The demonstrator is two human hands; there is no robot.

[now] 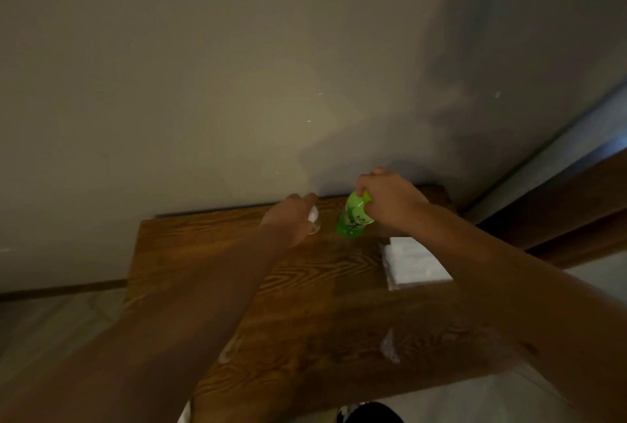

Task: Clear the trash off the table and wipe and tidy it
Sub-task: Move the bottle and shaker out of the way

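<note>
Table: wooden table [237, 260], strong wavy grain, far edge pushed right up against the wall, with both forearms reaching out over it from the near side.
Wall: plain pale wall [237, 66] fills most of the view, dim yellowish light, and a soft shadow falls on it above the hands.
Floor: light floor [54, 321] shows to the left of the table, with a dark skirting strip running along the bottom of the wall.
Right side: a dark wooden piece [576, 205] runs diagonally beside the table, can't tell what it is, door or furniture.
Bottle: green bottle [354, 217] sits near the back edge of the table, close to the wall and leaning a bit.
Right hand: right hand [390, 202] comes down over the bottle's top end, fingers curled tight around it.
Left hand: left hand [295, 219] is just beside the bottle, fingers curled round a small white and clear thing [314, 219]; too blurry to say what.
Cloth: folded white cloth [414, 261] lies flat by the right edge of the table, partly under the right forearm.
Smudges: a couple of pale marks [390, 346] show on the near part of the tabletop, one between the arms.
</note>
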